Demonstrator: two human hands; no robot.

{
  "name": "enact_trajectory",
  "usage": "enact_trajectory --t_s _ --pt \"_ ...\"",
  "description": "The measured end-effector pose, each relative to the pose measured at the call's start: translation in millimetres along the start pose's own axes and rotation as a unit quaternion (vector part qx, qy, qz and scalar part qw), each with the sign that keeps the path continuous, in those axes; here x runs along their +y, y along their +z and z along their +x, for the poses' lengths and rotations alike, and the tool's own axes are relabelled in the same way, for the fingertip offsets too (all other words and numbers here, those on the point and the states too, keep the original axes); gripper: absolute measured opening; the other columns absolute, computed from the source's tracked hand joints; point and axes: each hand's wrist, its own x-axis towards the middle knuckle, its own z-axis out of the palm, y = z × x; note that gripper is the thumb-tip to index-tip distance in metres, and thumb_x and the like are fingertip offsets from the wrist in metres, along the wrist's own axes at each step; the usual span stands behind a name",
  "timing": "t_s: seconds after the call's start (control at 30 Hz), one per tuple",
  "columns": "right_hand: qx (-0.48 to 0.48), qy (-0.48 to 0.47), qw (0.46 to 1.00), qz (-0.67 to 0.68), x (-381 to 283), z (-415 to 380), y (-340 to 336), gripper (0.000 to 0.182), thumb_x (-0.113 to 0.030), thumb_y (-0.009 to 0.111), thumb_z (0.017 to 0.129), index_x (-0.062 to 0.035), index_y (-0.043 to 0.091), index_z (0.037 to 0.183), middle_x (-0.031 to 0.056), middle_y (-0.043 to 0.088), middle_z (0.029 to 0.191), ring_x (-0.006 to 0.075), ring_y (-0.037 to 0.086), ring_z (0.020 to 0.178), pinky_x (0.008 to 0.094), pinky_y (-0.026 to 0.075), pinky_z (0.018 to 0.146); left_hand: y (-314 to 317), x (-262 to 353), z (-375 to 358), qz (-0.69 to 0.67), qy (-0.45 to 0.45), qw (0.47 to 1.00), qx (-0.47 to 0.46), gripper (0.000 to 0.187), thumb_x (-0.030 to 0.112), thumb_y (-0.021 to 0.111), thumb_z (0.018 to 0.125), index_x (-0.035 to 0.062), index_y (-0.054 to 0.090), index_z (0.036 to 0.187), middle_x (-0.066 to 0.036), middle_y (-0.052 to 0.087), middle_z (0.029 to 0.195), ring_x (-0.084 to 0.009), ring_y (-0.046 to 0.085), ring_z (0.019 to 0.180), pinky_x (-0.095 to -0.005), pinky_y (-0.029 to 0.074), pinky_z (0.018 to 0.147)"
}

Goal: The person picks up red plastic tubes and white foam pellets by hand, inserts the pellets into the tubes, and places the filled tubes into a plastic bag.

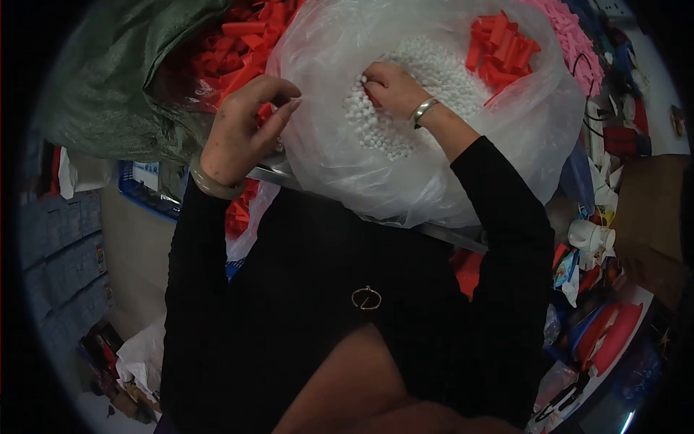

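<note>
A large clear plastic bag (325,170) lies open in front of me, holding many small white balls (441,69) and a heap of red tube-like pieces (500,50). My right hand (394,88), with a silver bangle on the wrist, is down among the white balls. Its fingers are pinched on a red piece (374,96), and a white ball is at the fingertips. At the bag's left edge is my left hand (249,126), its thumb and forefinger curved and apart, with nothing visible between them. Red pieces show behind that hand.
More red pieces (242,40) fill a bag beside a green woven sack (108,79) at upper left. Pink pieces (573,43) are at upper right. A blue basket (148,199) stands left, a cardboard box (650,224) right. A metal edge (452,236) runs below the bag.
</note>
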Motion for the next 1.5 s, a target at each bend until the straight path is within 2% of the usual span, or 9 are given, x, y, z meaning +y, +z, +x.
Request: enact_trajectory --t_s 0.13,0.37,0.57,0.63,0.7,0.87,1.13,1.37,1.5 --pt "-0.097 0.038 0.985 0.138 -20.2 -16.3 -39.2 0.018 -0.019 0.053 0.096 -0.0031 0.06 0.102 -0.0027 0.06 0.08 0.0039 0.055 0.069 0.0191 0.044 0.063 10.9 5.8 14.7 0.023 0.086 0.996 0.014 0.017 0.001 0.064 0.083 0.0013 0.063 0.099 -0.008 0.061 0.086 -0.0196 0.062 0.076 -0.0279 0.049 0.067" --pt "-0.144 -0.023 0.969 0.201 -50.1 -54.8 -83.0 0.017 -0.019 0.054 0.096 -0.0044 0.059 0.102 -0.0026 0.06 0.079 0.0032 0.054 0.069 0.0187 0.044 0.061 89.1 1.4 48.9 -0.049 0.173 0.984 0.0 0.039 0.008 0.066 0.082 0.0044 0.052 0.119 -0.013 0.056 0.107 -0.0295 0.058 0.094 -0.0364 0.048 0.084" --pt "-0.018 0.056 0.986 0.158 -61.7 -78.2 -85.2 0.017 -0.018 0.06 0.089 -0.001 0.063 0.091 0.0016 0.063 0.073 0.0077 0.057 0.066 0.0228 0.048 0.062 110.4 6.3 52.6 -0.122 0.086 0.983 -0.106 0.024 0.006 0.06 0.089 0.0031 0.051 0.111 -0.011 0.058 0.101 -0.0237 0.057 0.086 -0.0325 0.046 0.077" --pt "0.137 -0.039 0.99 0.016 -60.4 -84.6 -70.7 0.014 -0.013 0.063 0.088 -0.0005 0.066 0.093 0.0035 0.066 0.082 0.0108 0.061 0.075 0.0239 0.049 0.068 115.1 10.2 51.3 -0.117 0.024 0.98 -0.16 0.027 0.004 0.056 0.092 0.0027 0.05 0.118 -0.009 0.058 0.101 -0.017 0.055 0.086 -0.0265 0.046 0.078" --pt "0.226 -0.126 0.963 -0.081 -73.0 -92.7 -53.2 0.013 -0.008 0.064 0.085 0.0015 0.066 0.094 0.0123 0.067 0.086 0.0224 0.065 0.079 0.0287 0.051 0.071 127.6 6.6 48.8 -0.241 0.026 0.968 -0.067 0.011 0.008 0.054 0.092 0.0023 0.05 0.1 -0.016 0.058 0.084 -0.0318 0.054 0.072 -0.0351 0.046 0.067" --pt "0.346 -0.213 0.884 -0.23 -89.8 -99.6 -13.7 0.03 -0.003 0.061 0.081 0.0052 0.059 0.11 0.0182 0.064 0.104 0.0324 0.06 0.096 0.0373 0.046 0.085 127.3 15.7 53.3 -0.298 0.046 0.953 0.027 0.016 0.003 0.051 0.089 0.0007 0.05 0.105 -0.015 0.056 0.08 -0.0261 0.053 0.068 -0.0331 0.045 0.066" --pt "0.285 -0.275 0.905 -0.152 -88.7 -91.8 -23.6 0.037 -0.002 0.062 0.081 0.0038 0.057 0.117 0.0183 0.061 0.112 0.0312 0.061 0.096 0.0371 0.047 0.084 84.2 11.0 34.3 -0.17 0.025 0.984 0.04 0.015 0.001 0.055 0.088 0.0 0.051 0.102 -0.012 0.054 0.077 -0.016 0.052 0.07 -0.0284 0.044 0.065" --pt "0.327 -0.125 0.898 -0.268 1.9 -13.4 -163.2 0.032 -0.023 0.057 0.09 0.0 0.063 0.112 0.021 0.064 0.107 0.0351 0.063 0.098 0.0417 0.049 0.085 -51.7 -25.9 -53.1 0.021 -0.185 0.978 -0.091 0.022 0.003 0.066 0.082 -0.0004 0.057 0.102 -0.011 0.06 0.091 -0.0164 0.056 0.079 -0.0284 0.047 0.071" --pt "0.337 0.141 0.854 -0.371 70.3 37.3 -238.4 0.041 -0.034 0.057 0.088 -0.0021 0.065 0.111 0.0218 0.063 0.114 0.0361 0.061 0.106 0.0424 0.048 0.09 -93.9 -66.3 -121.8 0.301 -0.245 0.903 -0.184 0.029 0.01 0.072 0.078 0.0023 0.06 0.102 -0.016 0.064 0.096 -0.0279 0.063 0.085 -0.0359 0.049 0.074"
